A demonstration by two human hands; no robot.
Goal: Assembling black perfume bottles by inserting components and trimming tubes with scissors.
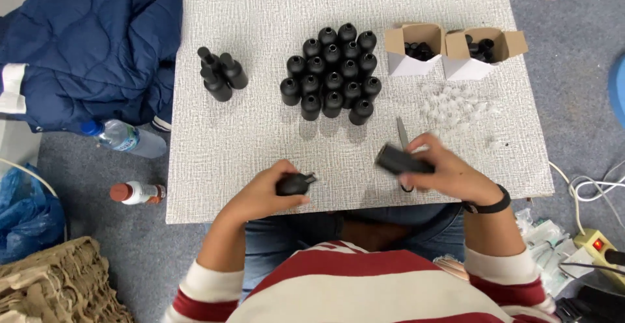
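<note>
Bare table (234,167) before bottle cluster (332,69); scissors (402,134) intrude.

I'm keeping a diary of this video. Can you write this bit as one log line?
left hand: holds small black pump top | right hand: holds black bottle | table: cluster of black bottles, two boxes

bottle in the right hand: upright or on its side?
On its side. The black bottle lies roughly level in the right hand, open mouth pointing left, above the table.
</note>
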